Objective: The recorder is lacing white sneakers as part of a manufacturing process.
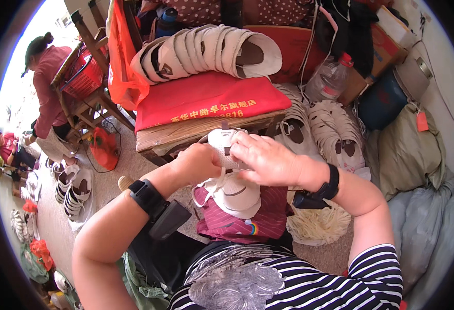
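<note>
A white shoe (240, 195) with a lace lies on a maroon striped cloth over my lap, its rounded toe toward me. From the left, my left hand (198, 163) is closed at the upper part of the shoe, with its fingertips partly hidden. My right hand (268, 157) bends over the opposite side and grips the shoe's upper between thumb and fingers. A white lace (215, 187) hangs in loops below my left hand. Small dark tabs show on the shoe between my hands.
Ahead stands a wooden bench (157, 138) with a red cloth (201, 98) and a row of nested shoes (201, 54). More shoes (335, 134) and a plastic bottle (327, 80) are at right. Pale strands (320, 222) lie beside my lap. Two people (54, 88) are at far left.
</note>
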Motion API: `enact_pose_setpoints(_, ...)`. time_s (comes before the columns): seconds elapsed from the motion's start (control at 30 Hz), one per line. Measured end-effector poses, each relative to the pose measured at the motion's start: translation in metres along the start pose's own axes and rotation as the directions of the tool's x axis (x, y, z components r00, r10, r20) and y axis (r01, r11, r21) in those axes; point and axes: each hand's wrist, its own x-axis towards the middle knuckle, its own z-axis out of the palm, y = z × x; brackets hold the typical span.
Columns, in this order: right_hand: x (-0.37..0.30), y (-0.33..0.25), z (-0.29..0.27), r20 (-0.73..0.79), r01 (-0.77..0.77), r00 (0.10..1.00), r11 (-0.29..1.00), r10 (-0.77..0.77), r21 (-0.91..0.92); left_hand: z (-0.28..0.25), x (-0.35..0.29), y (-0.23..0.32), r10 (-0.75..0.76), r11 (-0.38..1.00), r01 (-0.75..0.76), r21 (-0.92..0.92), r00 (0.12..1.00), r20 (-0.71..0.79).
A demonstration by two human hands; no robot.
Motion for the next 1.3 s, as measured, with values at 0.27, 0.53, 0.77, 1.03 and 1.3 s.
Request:
enact_pose_setpoints(0.27, 0.033, 0.014, -0.022, 0.491, -0.074, 0.870, 0.996, 0.045, 0.040, 0.008, -0.009, 0.000, 0.059, 0.987, -0.097, -0.130, 0.961, -0.270)
enact_pose_setpoints(0.53, 0.037, 0.023, -0.016, 0.572, -0.065, 0.820, 0.994, 0.003, 0.088, 0.016, -0.012, 0.007, -0.263, 0.820, 0.030, -0.571, 0.907, -0.330)
enact_pose_setpoints(0.77, 0.017, 0.026, -0.003, 0.356, -0.017, 0.934, 0.988, -0.039, 0.153, 0.009, -0.020, 0.032, 0.175, 0.817, -0.529, -0.232, 0.609, -0.774)
enact_pose_setpoints(1.03, 0.000, 0.023, 0.003, 0.195, -0.184, 0.972, 0.948, 0.135, 0.259, 0.052, 0.003, 0.004, 0.043, 0.699, -0.516, -0.496, 0.722, -0.690)
enact_pose_setpoints(1.3, 0.000, 0.019, -0.001, 0.255, -0.213, 0.950, 0.971, 0.181, 0.105, 0.060, 0.002, 0.010, -0.046, 0.671, -0.507, -0.541, 0.699, -0.714)
